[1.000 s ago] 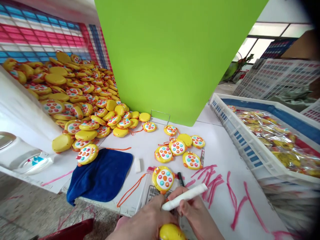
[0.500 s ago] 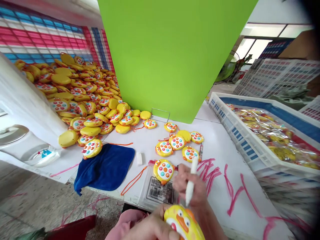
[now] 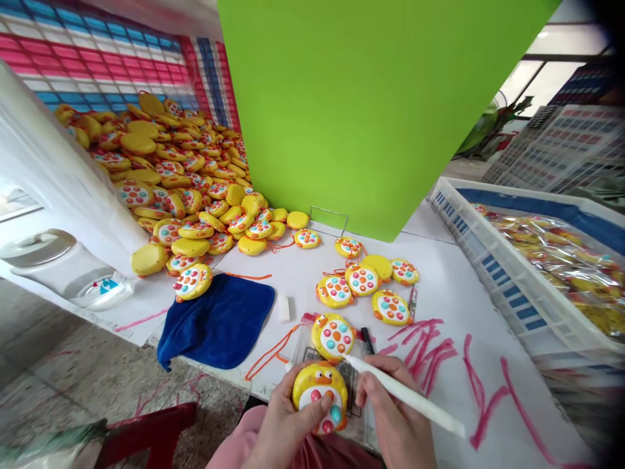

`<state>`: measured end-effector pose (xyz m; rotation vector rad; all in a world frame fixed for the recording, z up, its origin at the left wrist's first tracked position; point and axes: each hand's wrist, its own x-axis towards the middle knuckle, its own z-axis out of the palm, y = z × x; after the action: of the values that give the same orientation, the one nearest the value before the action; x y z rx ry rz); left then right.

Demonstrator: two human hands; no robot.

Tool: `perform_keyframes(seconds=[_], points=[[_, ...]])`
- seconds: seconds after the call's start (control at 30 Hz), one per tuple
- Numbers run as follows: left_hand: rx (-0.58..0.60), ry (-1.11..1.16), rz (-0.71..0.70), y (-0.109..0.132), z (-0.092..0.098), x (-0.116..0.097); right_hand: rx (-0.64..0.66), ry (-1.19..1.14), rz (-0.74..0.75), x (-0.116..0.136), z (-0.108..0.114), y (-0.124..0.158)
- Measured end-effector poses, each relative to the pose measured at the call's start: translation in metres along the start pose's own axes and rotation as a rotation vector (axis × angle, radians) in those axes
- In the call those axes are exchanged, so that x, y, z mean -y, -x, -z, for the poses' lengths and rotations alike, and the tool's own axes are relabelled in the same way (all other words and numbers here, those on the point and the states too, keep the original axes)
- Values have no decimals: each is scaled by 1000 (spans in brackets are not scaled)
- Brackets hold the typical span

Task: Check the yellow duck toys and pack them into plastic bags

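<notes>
My left hand (image 3: 286,423) grips a yellow duck toy (image 3: 319,393) with coloured buttons, face up, at the table's near edge. My right hand (image 3: 393,423) is closed round a white marker (image 3: 405,397), its tip pointing at the toy's upper right edge. Another duck toy (image 3: 333,335) lies just beyond on a clear bag with a barcode label (image 3: 312,355). A black marker (image 3: 367,340) lies beside it.
A big heap of duck toys (image 3: 185,182) fills the table's left back. Several loose ones (image 3: 364,280) lie mid-table. A blue cloth (image 3: 219,322) hangs over the near edge. A white crate (image 3: 493,273) of bagged toys stands right. A green board (image 3: 371,111) stands behind. Pink scribbles (image 3: 424,352) mark the table.
My left hand has lifted the duck toy and turned it face up. My right hand swung the white marker from upright to point at the toy. The camera shifted left.
</notes>
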<state>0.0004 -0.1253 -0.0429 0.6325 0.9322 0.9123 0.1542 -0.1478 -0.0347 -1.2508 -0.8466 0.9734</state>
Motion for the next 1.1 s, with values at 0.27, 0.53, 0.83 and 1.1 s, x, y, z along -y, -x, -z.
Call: perform_keyframes(seconds=[0.27, 0.53, 0.83, 1.1], points=[[-4, 9, 8, -4, 4, 7, 19, 20, 23, -23, -8, 6], [-24, -9, -11, -5, 3, 8, 31, 146, 13, -8, -17, 8], [-25, -56, -24, -4, 3, 9, 33, 247, 88, -7, -21, 7], [-12, -51, -11, -3, 2, 7, 86, 301, 110, -12, -14, 5]])
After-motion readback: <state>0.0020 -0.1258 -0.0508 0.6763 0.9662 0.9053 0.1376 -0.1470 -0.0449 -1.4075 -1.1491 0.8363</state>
